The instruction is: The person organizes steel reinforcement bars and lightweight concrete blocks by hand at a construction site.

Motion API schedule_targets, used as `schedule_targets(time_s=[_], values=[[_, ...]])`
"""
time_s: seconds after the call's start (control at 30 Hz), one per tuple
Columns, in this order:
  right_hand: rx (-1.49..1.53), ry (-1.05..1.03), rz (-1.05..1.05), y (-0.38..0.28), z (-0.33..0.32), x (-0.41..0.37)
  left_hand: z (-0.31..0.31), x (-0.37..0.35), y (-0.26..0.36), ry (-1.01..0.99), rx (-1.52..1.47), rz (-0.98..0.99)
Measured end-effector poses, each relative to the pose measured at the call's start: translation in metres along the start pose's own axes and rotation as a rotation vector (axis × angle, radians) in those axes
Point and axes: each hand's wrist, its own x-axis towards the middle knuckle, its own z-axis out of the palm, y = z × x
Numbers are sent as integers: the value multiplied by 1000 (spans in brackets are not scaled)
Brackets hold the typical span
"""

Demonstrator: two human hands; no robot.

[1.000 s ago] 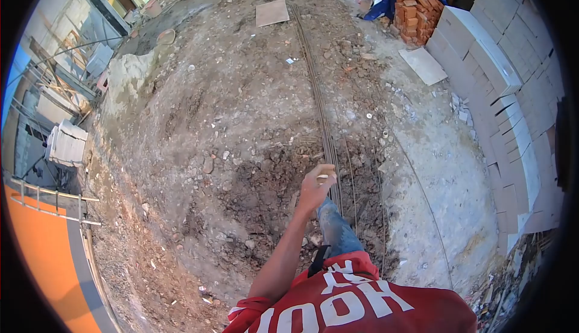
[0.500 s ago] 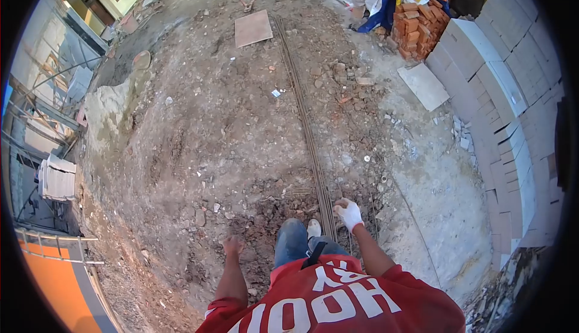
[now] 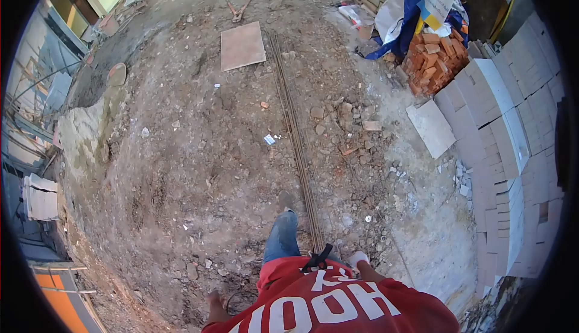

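Several long steel bars (image 3: 295, 140) lie as a tight bundle on the rubble-strewn ground, their long axis running from the far end of the yard almost straight toward the person; the near end passes under the edge of the red shirt (image 3: 338, 303). The right hand (image 3: 359, 259), in a white glove, sits just beside that near end and slightly to its right, so it is clearly the nearer of the two. Only the top of the glove shows above the shirt, and I cannot tell whether its grip is spread or pressed together, or whether it touches the bars at all. The left hand (image 3: 214, 301) hangs low on the other side, well apart from the bundle, with a jeans-clad leg (image 3: 281, 236) between them; its grip is also too small and cut off to tell. Stones and broken brick lie scattered on both sides of the bars. A flat board (image 3: 242, 45) lies just left of the bundle's far stretch, a pale slab (image 3: 431, 128) and a heap of red bricks (image 3: 435, 56) are off to the right, and stacked grey blocks (image 3: 506, 128) line the right edge.
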Motion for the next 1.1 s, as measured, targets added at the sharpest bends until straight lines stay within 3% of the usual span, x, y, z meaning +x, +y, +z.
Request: schedule_targets(time_s=[0.03, 0.07, 0.1, 0.13, 0.17, 0.23, 0.33, 0.4, 0.47, 0.53, 0.67, 0.77, 0.83, 0.9, 0.97, 1.0, 1.03, 1.07, 1.1], values=[[51, -26, 108, 5, -19, -4, 46, 29, 77, -37, 202, 174], [156, 87, 13, 3, -39, -12, 95, 28, 112, -137, -2, 249], [283, 245, -112, 13, -35, 6, 146, -43, 189, -219, 92, 350], [711, 223, -38, 19, -32, 29, 196, -57, 247, -353, 107, 491], [901, 204, -10, 2, -66, 19, 242, -120, 307, -449, 144, 643], [966, 350, -94, -45, -146, -9, 323, -214, 399, -622, 246, 905], [1049, 475, -94, -81, -186, 20, 410, -327, 486, -790, 355, 1188], [1098, 473, -77, -105, -208, 35, 453, -370, 514, -843, 409, 1216], [840, 363, -64, -123, -230, 46, 491, -382, 524, -888, 455, 1246], [824, 321, -46, -134, -238, 75, 525, -373, 528, -894, 534, 1090], [871, 193, 23, -146, -241, 169, 567, -320, 526, -713, 830, 980], [943, 92, 111, -156, -244, 276, 594, -286, 520, -551, 833, 712], [1077, 76, 241, -170, -249, 349, 631, -282, 525, -520, 1031, 670], [1427, 91, 263, -186, -275, 406, 696, -265, 530, -543, 1248, 821], [2133, -33, 300, -203, -272, 474, 781, -252, 533, -592, 1439, 922], [2184, -175, 429, -206, -293, 492, 831, -237, 535, -597, 1653, 1148], [2345, -250, 428, -209, -276, 525, 885, -236, 528, -673, 1635, 1276], [2363, -226, 564, -217, -264, 556, 941, -233, 525, -761, 1686, 1252], [2799, -338, 260, -217, -202, 601, 993, -203, 525, -703, 1847, 1389]])
